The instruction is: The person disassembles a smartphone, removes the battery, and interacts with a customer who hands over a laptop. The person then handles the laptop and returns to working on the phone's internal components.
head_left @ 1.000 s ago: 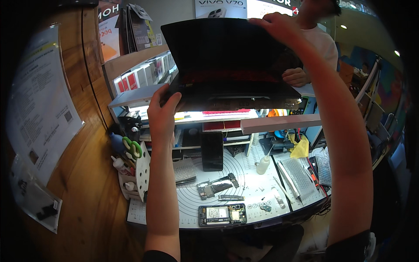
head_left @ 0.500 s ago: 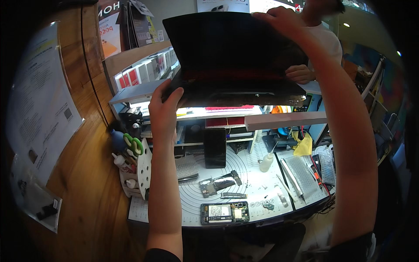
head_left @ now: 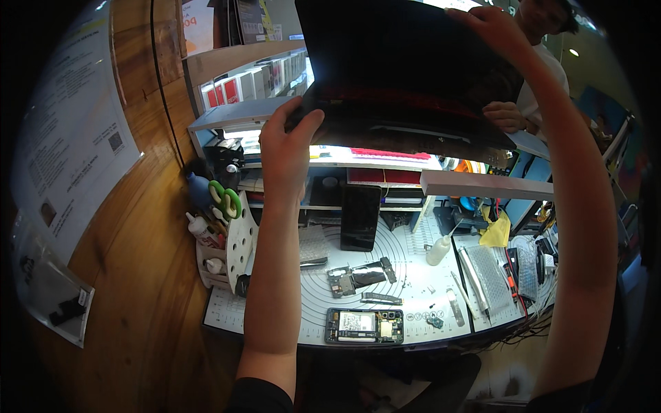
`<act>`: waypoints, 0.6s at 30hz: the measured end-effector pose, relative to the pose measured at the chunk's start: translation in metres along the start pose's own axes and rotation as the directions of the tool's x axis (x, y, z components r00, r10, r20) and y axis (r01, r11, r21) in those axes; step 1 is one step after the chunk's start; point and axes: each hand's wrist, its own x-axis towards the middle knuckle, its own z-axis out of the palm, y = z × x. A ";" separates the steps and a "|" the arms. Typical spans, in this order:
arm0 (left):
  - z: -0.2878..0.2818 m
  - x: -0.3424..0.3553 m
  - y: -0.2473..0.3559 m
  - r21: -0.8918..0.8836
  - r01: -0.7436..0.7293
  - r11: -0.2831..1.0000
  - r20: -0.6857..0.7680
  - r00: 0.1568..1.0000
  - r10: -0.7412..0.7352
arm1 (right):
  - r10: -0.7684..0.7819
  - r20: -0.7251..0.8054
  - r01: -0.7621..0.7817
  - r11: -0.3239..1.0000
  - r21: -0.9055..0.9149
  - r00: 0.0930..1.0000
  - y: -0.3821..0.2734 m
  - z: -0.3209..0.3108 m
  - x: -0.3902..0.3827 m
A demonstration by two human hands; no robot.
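Observation:
A dark open laptop (head_left: 413,62) is held up above the bench, its screen raised and its base tilted. My left hand (head_left: 289,141) grips the left side of the base, thumb on one face and fingers on the other. High up, my right hand (head_left: 492,31) holds the top edge of the screen. Behind the laptop's right side, a co-worker's hand (head_left: 505,115) rests near the counter; I cannot tell if it touches the laptop. Below, an opened phone (head_left: 363,326) lies on the white mat (head_left: 234,313), near a loose phone part (head_left: 359,277) and a flat strip (head_left: 381,299).
A dark phone-shaped panel (head_left: 360,217) leans upright behind the parts. To the left stands a tool holder (head_left: 241,234) with green-handled scissors (head_left: 225,199). On the right are a dropper bottle (head_left: 438,250), bubble wrap (head_left: 487,275) and a yellow cloth (head_left: 496,228). A person (head_left: 551,62) stands across the counter.
The whole view has shifted, so the bench sits further right and slightly higher. The laptop and both my hands also appear further right, the laptop higher. My grips stay the same.

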 end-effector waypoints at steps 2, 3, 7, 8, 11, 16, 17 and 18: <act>0.001 -0.001 0.001 -0.004 0.011 1.000 -0.002 1.000 -0.011 | 0.035 0.027 -0.036 0.999 0.016 0.999 -0.002 -0.004 -0.001; 0.002 -0.001 0.002 -0.006 0.018 1.000 -0.002 1.000 -0.018 | 0.048 0.033 -0.049 0.998 0.036 0.998 -0.003 -0.006 -0.002; 0.001 -0.002 0.005 -0.003 0.018 1.000 -0.006 1.000 -0.018 | 0.000 0.003 -0.001 0.996 0.087 1.000 -0.013 -0.013 -0.011; 0.001 -0.001 0.004 -0.011 0.020 1.000 -0.004 1.000 -0.020 | 0.015 0.019 -0.016 0.996 0.084 1.000 -0.011 -0.013 -0.009; 0.001 0.000 0.002 -0.023 0.021 1.000 -0.004 1.000 -0.022 | 0.045 0.049 -0.048 0.996 0.073 0.998 -0.006 -0.010 -0.004; 0.001 0.000 0.003 -0.016 0.023 1.000 -0.003 1.000 -0.023 | 0.055 0.086 -0.065 0.991 0.119 0.995 -0.006 -0.011 -0.005; 0.001 0.000 0.002 -0.012 0.021 1.000 -0.003 1.000 -0.021 | 0.050 0.084 -0.058 0.994 0.097 0.995 -0.004 -0.011 -0.004; 0.001 0.001 0.001 -0.007 0.018 1.000 -0.003 1.000 -0.018 | 0.045 0.081 -0.051 0.996 0.075 0.996 -0.003 -0.009 -0.002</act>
